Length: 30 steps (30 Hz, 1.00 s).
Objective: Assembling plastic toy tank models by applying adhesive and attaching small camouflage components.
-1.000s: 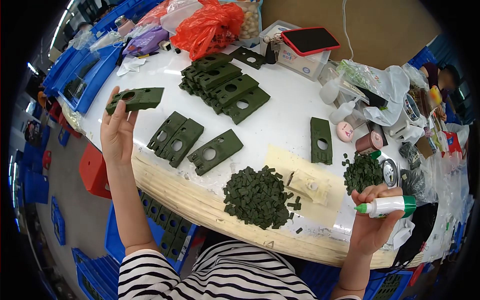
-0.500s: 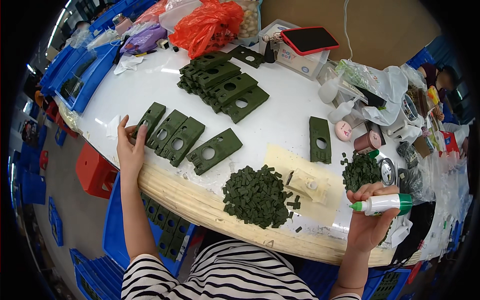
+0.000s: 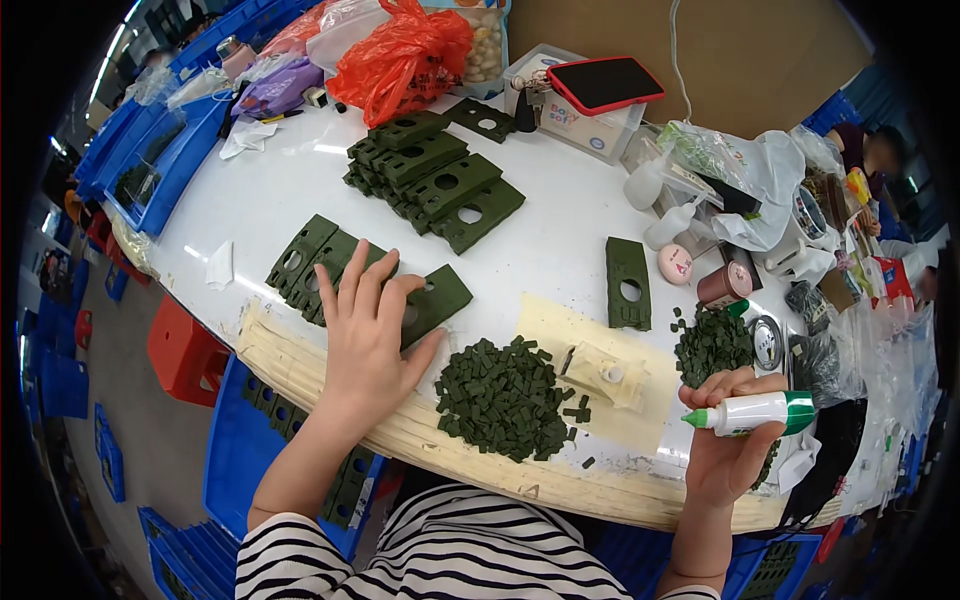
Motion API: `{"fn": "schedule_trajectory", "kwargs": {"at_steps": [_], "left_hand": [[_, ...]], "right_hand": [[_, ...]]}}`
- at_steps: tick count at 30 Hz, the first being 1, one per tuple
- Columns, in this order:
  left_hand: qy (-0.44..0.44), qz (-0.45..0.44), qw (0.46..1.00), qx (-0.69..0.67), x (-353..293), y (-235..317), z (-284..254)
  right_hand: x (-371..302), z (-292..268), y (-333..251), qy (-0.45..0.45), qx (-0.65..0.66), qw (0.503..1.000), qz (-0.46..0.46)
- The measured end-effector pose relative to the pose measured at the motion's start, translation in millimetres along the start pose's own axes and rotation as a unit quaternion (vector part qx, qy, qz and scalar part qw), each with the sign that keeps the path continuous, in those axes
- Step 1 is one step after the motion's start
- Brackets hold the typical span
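Note:
My left hand (image 3: pixel 365 340) is spread with its fingers apart over a row of dark green plastic hull plates (image 3: pixel 300 255) with round holes. Partly beneath its fingers lies the rightmost plate (image 3: pixel 447 297); whether the fingertips press on it I cannot tell. At the right, my right hand (image 3: pixel 722 455) grips a white glue bottle (image 3: pixel 755 412) with a green tip, held sideways and pointing left. Between the hands are a heap of small dark green pieces (image 3: pixel 500 398) and a cream-coloured moulded block (image 3: pixel 605 373) on a yellowish sheet (image 3: pixel 540 315).
Further back stands a stack of green plates (image 3: pixel 430 175). A single plate (image 3: pixel 628 285) lies right of centre, near a second heap of small pieces (image 3: pixel 715 345). Squeeze bottles, a red-cased phone (image 3: pixel 605 85) on a clear box and plastic bags crowd the back and right.
My left hand has moved right from the leftmost plate to the rightmost ones. The leftmost plate now sits against its neighbours. My right hand still holds the glue bottle.

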<state>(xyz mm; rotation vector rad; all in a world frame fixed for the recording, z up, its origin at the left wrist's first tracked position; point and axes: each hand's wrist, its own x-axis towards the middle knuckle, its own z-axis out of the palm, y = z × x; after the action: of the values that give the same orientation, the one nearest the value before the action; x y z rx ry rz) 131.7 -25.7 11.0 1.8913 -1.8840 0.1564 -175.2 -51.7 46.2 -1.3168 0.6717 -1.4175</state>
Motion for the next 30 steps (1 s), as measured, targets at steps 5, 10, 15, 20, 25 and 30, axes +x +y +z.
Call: {"fn": "schedule_trajectory", "kwargs": {"at_steps": [5, 10, 15, 20, 25, 30], "left_hand": [[0.034, -0.039, 0.997, 0.062, 8.8, -5.5, 10.0], [0.091, 0.061, 0.992, 0.066, 55.3, -10.1, 5.4], [0.054, 0.104, 0.986, 0.12, 107.6, -23.2, 31.3], [0.017, 0.102, 0.983, 0.152, 115.5, -11.5, 30.5], [-0.003, 0.188, 0.979, -0.084, 101.1, 46.9, -7.5], [-0.052, 0.291, 0.904, -0.309, 79.8, 91.5, -10.7]], "right_hand": [[-0.1, -5.3, 2.9, 0.011, 0.012, 1.0, 0.003], [1.1, -5.2, 1.3, 0.014, 0.018, 1.0, 0.007], [0.7, -7.2, 0.3, 0.013, 0.016, 1.0, 0.001], [2.9, -8.5, 0.1, 0.019, -0.003, 1.0, -0.007], [7.3, -12.7, 0.2, 0.027, -0.05, 0.998, -0.034], [25.1, -12.3, -9.0, 0.01, -0.089, 0.991, -0.103]]}}
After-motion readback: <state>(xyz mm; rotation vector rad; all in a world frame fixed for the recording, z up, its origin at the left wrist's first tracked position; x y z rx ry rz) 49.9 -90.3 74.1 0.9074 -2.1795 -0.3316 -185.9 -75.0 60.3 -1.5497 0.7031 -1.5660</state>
